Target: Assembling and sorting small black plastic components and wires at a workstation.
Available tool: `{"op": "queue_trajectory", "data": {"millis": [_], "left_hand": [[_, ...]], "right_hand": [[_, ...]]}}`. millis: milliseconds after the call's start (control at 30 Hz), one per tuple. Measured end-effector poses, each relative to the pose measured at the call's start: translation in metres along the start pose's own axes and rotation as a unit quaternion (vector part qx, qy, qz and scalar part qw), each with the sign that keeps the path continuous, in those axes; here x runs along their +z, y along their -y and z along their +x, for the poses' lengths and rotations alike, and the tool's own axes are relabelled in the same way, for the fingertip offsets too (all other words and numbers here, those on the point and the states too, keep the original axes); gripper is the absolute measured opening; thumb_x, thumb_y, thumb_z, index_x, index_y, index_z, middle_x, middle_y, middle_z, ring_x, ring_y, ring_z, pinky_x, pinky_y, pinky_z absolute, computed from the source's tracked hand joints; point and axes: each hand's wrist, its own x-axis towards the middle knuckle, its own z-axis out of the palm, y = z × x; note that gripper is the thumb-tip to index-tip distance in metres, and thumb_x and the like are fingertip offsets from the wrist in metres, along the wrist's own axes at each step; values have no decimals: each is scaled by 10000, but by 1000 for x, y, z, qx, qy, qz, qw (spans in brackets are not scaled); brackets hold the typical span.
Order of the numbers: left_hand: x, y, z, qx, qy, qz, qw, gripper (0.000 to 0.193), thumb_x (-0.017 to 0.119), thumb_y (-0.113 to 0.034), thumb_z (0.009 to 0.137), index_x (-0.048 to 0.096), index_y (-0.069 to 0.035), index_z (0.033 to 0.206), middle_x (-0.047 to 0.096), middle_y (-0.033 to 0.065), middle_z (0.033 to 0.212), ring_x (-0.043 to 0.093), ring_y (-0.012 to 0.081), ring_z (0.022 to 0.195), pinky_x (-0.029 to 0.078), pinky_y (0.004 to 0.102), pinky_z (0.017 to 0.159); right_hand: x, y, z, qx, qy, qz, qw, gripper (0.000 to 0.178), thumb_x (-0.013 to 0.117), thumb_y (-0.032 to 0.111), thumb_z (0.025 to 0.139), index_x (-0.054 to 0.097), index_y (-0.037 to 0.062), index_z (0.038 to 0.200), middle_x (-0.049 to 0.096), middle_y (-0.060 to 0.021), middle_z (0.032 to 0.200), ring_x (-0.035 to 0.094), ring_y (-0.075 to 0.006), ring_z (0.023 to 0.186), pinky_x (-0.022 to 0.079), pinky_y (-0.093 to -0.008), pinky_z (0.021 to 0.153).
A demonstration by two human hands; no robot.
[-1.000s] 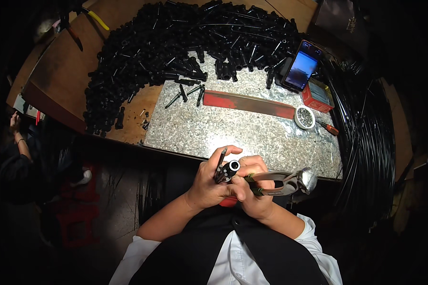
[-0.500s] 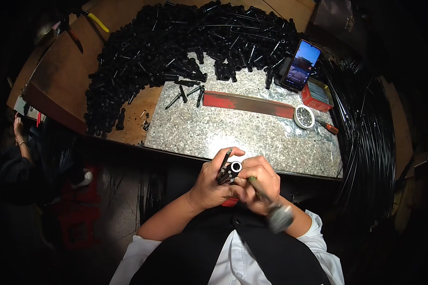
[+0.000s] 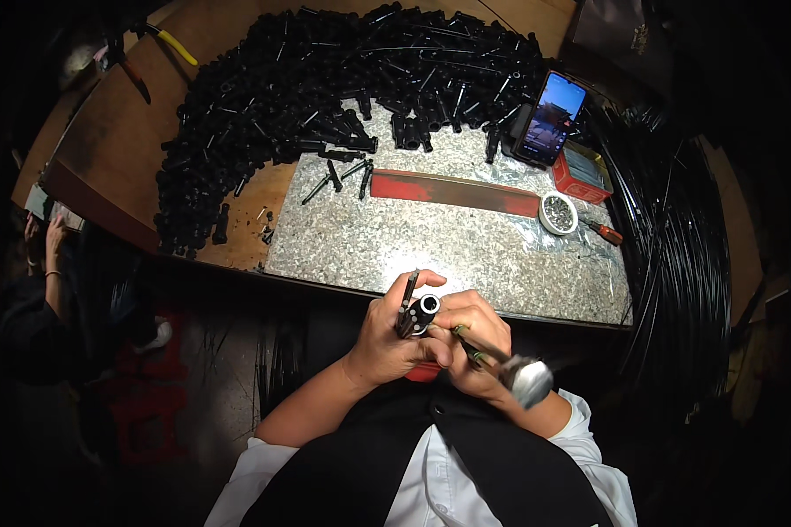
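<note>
At the near edge of the speckled desk, the person's left hand curls around a black tube, whose pale ringed end faces up. A thin dark stick stands beside the tube in that same grip. The right hand is closed on the handles of the pliers, their rounded metal head pointing down toward the right forearm; blur hides whether the jaws meet. Both hands are close together, though whether the right fingertips press on the tube I cannot tell.

With the head hanging so near bare skin, a slip of the handles could pinch or knock the forearm. The left hand carries tube and stick at once, so a loosened finger might let the stick slide out and drop past the edge to the dim floor.

Beyond, a white cup of tiny shiny bits sits close to a screwdriver and a red box; a stray elbow could tip the cup. The phone leans upright behind them, and a hard bump might topple it.
</note>
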Motion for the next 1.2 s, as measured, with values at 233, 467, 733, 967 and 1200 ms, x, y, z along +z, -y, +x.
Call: {"op": "queue_trajectory", "data": {"millis": [233, 467, 733, 967, 1200], "left_hand": [[0, -2, -4, -74, 4, -86, 994, 855, 789, -540, 540, 470, -27, 1145, 592, -1, 693, 573, 64, 658, 455, 223, 607], [-3, 13, -2, -19, -11, -25, 999, 859, 800, -538, 523, 494, -26, 1141, 548, -12, 759, 507, 59, 694, 426, 221, 618], [-3, 9, -1, 25, -16, 26, 999, 860, 810, -513, 520, 497, -21, 1151, 597, -2, 853, 573, 64, 770, 468, 210, 684], [0, -1, -2, -54, -18, -40, 998, 876, 724, -612, 577, 475, -6, 1159, 597, -16, 738, 589, 75, 698, 480, 225, 655], [1, 3, -3, -6, -39, 81, 996, 904, 628, -719, 605, 471, -17, 1153, 574, -19, 696, 574, 69, 672, 468, 234, 612]], "right_hand": [[-7, -6, 6, -3, 31, -2, 1000, 128, 613, -51, 754, 562, 22, 846, 590, -123, 786, 588, -219, 660, 477, -302, 575], [-8, -7, 5, 69, 23, 78, 994, 174, 675, -32, 732, 584, 45, 858, 576, -92, 804, 568, -179, 669, 467, -297, 594], [-12, -9, 14, 9, 75, 15, 997, 273, 691, -25, 657, 545, 23, 883, 577, -107, 822, 604, -246, 706, 488, -308, 612], [-15, -5, 22, -16, 107, 2, 994, 216, 636, -51, 689, 521, 12, 859, 560, -108, 799, 576, -243, 681, 480, -312, 585], [-12, -10, 16, -21, 86, -5, 996, 224, 616, -54, 712, 517, 13, 900, 563, -117, 832, 581, -251, 687, 482, -317, 583]]}}
